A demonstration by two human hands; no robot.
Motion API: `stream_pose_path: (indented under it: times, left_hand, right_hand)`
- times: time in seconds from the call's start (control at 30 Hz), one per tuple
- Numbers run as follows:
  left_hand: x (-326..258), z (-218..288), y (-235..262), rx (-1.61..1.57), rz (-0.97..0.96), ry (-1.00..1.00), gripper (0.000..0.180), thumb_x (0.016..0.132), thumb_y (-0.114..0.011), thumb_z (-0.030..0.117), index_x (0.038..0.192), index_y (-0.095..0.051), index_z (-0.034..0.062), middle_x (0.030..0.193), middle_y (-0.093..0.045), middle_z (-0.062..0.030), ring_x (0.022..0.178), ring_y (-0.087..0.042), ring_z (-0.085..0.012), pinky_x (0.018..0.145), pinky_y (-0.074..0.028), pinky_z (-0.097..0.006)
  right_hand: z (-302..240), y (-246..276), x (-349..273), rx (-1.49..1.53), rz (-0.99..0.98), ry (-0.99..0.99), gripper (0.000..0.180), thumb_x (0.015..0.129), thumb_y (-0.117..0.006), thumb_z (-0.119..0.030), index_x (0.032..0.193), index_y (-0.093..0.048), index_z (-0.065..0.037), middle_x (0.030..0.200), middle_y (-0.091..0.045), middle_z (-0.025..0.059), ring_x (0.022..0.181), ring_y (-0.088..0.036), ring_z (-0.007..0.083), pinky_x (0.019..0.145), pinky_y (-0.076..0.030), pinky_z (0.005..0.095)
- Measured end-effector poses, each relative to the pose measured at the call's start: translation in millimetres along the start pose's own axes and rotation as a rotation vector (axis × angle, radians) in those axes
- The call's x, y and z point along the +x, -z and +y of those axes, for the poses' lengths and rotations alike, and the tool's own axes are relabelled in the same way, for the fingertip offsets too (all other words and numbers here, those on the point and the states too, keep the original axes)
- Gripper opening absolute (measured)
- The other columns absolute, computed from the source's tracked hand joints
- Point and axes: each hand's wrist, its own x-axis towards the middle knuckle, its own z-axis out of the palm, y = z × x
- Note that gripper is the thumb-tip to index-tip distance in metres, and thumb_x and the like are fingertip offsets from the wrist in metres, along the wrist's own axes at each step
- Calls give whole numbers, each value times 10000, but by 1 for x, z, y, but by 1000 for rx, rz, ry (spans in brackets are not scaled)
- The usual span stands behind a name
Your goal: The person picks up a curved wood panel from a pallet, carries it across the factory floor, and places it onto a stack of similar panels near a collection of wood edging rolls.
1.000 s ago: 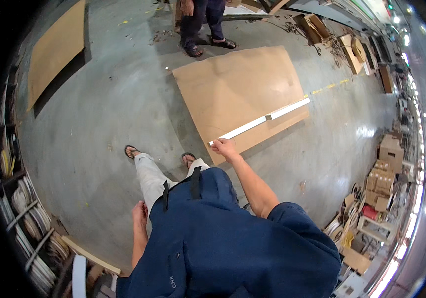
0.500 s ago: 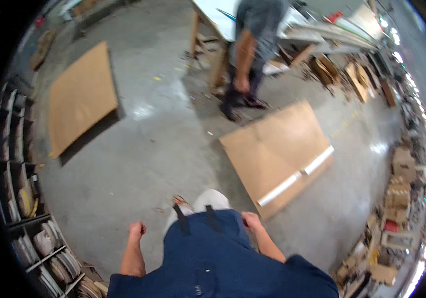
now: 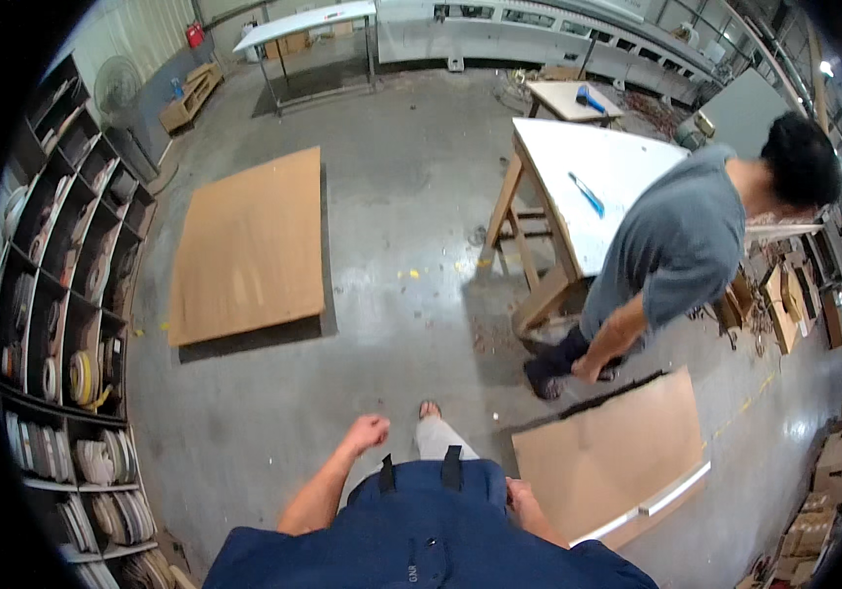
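A grey floor spread under the whole workshop, with a tall shelf unit of stacked rolls down the left edge of the frame and cardboard boxes along the lower right edge. Across the top ran a long pale machine, with a white-topped table left of it.

Your left hand was raised in the lower middle of the frame, loosely curled, with nothing visible in it, and clear of both boards. Your right hand was beside your dark blue shirt, partly covered by it; you could not tell from this view whether it was clenched or grasping anything.

Nearest that hand, in the lower right, a brown board lay low over the floor, with a white strip along its lower side. A second brown panel lay left of centre. At the right, a co-worker in a grey shirt leaned between the near board and a wooden-legged worktable, which had a blue tool on top.
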Motion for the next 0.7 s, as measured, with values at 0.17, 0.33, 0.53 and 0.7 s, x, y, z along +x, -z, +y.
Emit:
stream_pose_path:
  times: [0.17, 0.33, 0.53, 0.7]
  left_hand:
    - [4, -54, 59, -296, 269, 325, 220, 790, -530, 225, 676, -517, 37, 586, -517, -70, 473, -479, -147, 450, -414, -280]
    - [33, -112, 117, -776, 416, 619, 131, 817, -488, 171, 783, -509, 46, 626, -519, -91, 514, -527, -208, 489, -475, -358]
    - [108, -96, 164, -932, 431, 740, 143, 836, -488, 175, 780, -505, 44, 640, -533, -93, 543, -540, -221, 509, -481, -380]
    - [240, -44, 227, -950, 378, 526, 199, 811, -516, 162, 637, -500, 67, 592, -501, -72, 485, -466, -194, 456, -397, -369]
  right_hand:
    - [-169, -64, 17, -16, -128, 225, 215, 830, -526, -205, 720, -566, -24, 623, -536, 42, 504, -483, 142, 436, -375, 288]
    - [-335, -117, 59, -307, -164, 506, 191, 833, -524, -188, 823, -583, -6, 708, -577, 42, 538, -505, 114, 481, -399, 241]
    - [-462, -191, 77, -446, -246, 671, 283, 816, -513, -233, 630, -570, -29, 576, -560, 39, 543, -510, 110, 493, -398, 260]
    - [-498, -214, 96, -608, -352, 473, 383, 802, -438, -290, 567, -558, -14, 517, -534, 84, 469, -490, 214, 476, -390, 334]
